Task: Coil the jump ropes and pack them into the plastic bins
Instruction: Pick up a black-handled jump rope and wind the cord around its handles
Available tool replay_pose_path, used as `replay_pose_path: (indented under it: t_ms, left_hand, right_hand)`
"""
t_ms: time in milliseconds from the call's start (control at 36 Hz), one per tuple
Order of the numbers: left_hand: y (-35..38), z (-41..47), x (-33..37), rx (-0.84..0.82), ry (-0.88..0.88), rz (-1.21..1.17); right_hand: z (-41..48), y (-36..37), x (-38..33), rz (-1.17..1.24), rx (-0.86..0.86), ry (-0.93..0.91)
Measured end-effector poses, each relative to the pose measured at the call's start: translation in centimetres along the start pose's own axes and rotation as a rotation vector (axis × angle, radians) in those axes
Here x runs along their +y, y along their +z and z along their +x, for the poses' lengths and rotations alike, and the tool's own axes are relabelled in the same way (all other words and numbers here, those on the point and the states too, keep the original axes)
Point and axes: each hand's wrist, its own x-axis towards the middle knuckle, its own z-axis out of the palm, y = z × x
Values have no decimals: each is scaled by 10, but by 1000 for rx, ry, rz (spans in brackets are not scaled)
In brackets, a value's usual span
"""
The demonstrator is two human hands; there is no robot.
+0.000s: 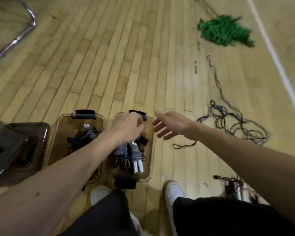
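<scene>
Over two bins of coiled ropes, left hand curls, grip unclear; right hand fingers spread.

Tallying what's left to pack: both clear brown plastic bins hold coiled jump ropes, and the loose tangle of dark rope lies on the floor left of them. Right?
One slip: the loose tangle of dark rope lies on the floor right of the clear brown plastic bins, not left, as the head view shows. Both bins do hold coiled jump ropes.
</scene>
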Motion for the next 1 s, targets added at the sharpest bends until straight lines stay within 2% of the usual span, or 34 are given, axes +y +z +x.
replay_pose_path:
  t_ms: [139, 306, 472, 667, 778, 861, 1000]
  left_hand:
    - [50, 4, 108, -219, 199, -12]
    - [194, 1, 171, -511, 214, -40]
    - [335, -10, 180, -726, 71, -109]
    - [416, -7, 181, -870, -87, -295]
    - [438, 2, 182, -876, -137, -318]
    - [449, 10, 179, -856, -161, -342]
    - [449, 13, 174, -806, -147, -346]
  right_hand:
    - [-64, -76, 106, 280, 227, 146]
    - [-101, -64, 290, 493, 443, 410]
    - [-89, -10, 411, 331, 471, 607]
    - [-67, 7, 466, 313, 547, 750]
    - [-59, 5, 473, 362, 456, 797]
    - [-51, 10, 465, 389, 354, 759]
    - [-43, 16, 457, 485, 382, 674]
